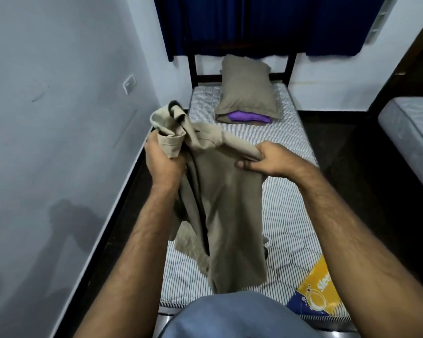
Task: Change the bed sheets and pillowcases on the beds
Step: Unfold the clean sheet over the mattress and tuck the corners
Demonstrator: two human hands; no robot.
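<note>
Khaki sheet point(225, 206) hangs between both raised hands over the bare striped mattress point(288, 215), its lower end draped onto the mattress near the foot of the bed. In the head view, the left hand point(163, 159) has its fingers curled round a bunched, hemmed corner of the cloth, which sticks up above the fist. The right hand point(266, 157) pinches a rolled fold of the same cloth, fingers wrapped over the top and thumb pressed underneath, its tip showing.

At the far end a pillow point(248, 89) in a matching khaki case leans against the dark bed frame point(193, 69), with a purple cloth point(249, 117) peeking out from under its near edge. A yellow and blue label point(320, 289) sits on the near right corner of the mattress; the letters "Slee" can be read, the rest being cut off by the right forearm. A second mattress point(410, 123) lies at the right edge, and dark blue curtains point(254, 23) hang behind the bed.
</note>
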